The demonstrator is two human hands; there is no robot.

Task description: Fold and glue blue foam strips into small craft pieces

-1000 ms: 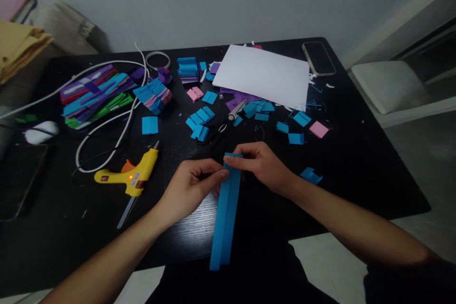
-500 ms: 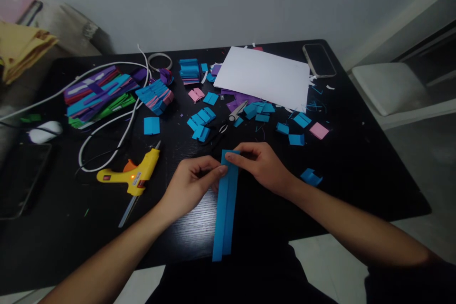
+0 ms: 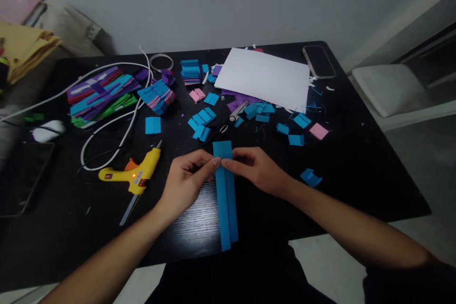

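A long blue paper strip (image 3: 225,204), with folds running along its length, is held near its upper end over the front of the black table. My left hand (image 3: 188,173) pinches its left side between thumb and fingers. From the right, my right hand (image 3: 258,168) grips the same strip, its thumb pressed on the paper close to the left thumb. The fingers behind the strip are partly hidden. Just beyond the hands lie scissors (image 3: 238,111) and several small folded blue paper pieces (image 3: 202,118).
A yellow glue gun (image 3: 138,171) with its light on lies at left, near a looped white cable (image 3: 82,152). Bundled coloured strips (image 3: 103,92) sit behind it. White sheets (image 3: 265,76) and a phone (image 3: 319,61) are at the back right. A black table (image 3: 356,166) carries everything.
Both hands have slid a little down the strip and their thumbs have come together. The strip's upper end has shifted left, and its lower end has swung slightly right.
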